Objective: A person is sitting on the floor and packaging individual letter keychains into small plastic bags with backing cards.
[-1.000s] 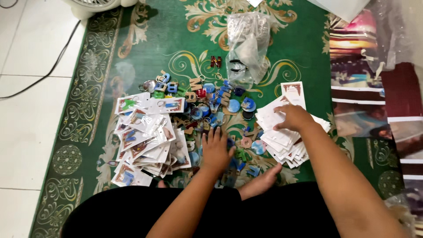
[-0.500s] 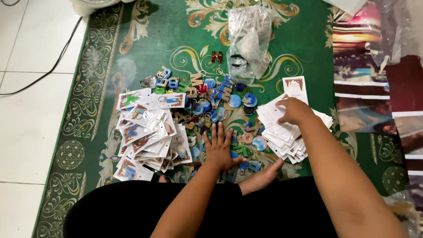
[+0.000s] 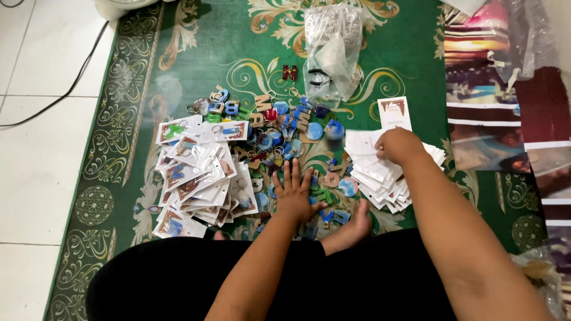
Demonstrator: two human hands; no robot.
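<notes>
Two hands are working on the green rug (image 3: 178,65): the left hand (image 3: 294,193) is lying open and flat on loose letter keychains (image 3: 279,128) near its front edge, while the right hand (image 3: 399,145) is pinching light, bendable white cards (image 3: 380,175), probably best lifted by an edge.

On the green patterned rug (image 3: 196,53), the left hand (image 3: 294,199) lies flat with fingers spread on colourful letter keychains (image 3: 279,134); the right hand (image 3: 399,145) rests atop white paper cards (image 3: 377,178) near the rug's right edge.
</notes>
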